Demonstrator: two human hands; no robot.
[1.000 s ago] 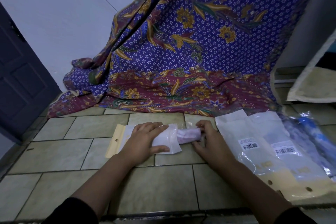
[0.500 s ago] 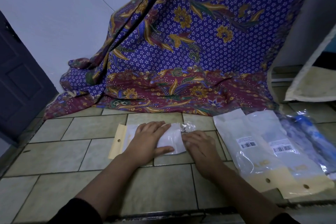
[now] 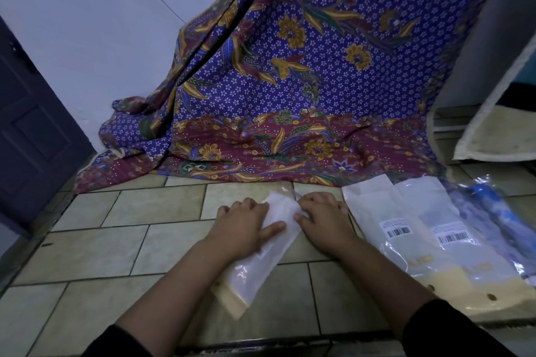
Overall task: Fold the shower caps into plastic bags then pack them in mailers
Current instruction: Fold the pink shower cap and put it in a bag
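Batik cloth point(image 3: 319, 81) hangs at the back and spills onto the tiled floor point(image 3: 116, 240); no change there. Two labelled, already filled packs point(image 3: 406, 229) lie side by side on the tiles to the right, and they have not moved. Main change is the plastic bag point(image 3: 261, 264). A second ago it lay crosswise with its yellow header card point(image 3: 232, 301) pointing left and the pale shower cap sticking out of the right-hand mouth. Now it is swung to a diagonal, card end towards the person and mouth end away, between the two hands. The shower cap point(image 3: 280, 207) no longer sticks out and shows only as a whiter mass inside the upper part of the bag. Left hand point(image 3: 243, 223) lies flat on the upper left of the bag, fingers straight, pressing it to the floor. Right hand point(image 3: 324, 217) has come in to the bag's upper right edge with its thumb on the plastic; cannot tell whether it pinches the edge or only touches it. Judgement: insertion looks done for this cap, with flattening or closing the mouth likely next, and no mailer packing yet.
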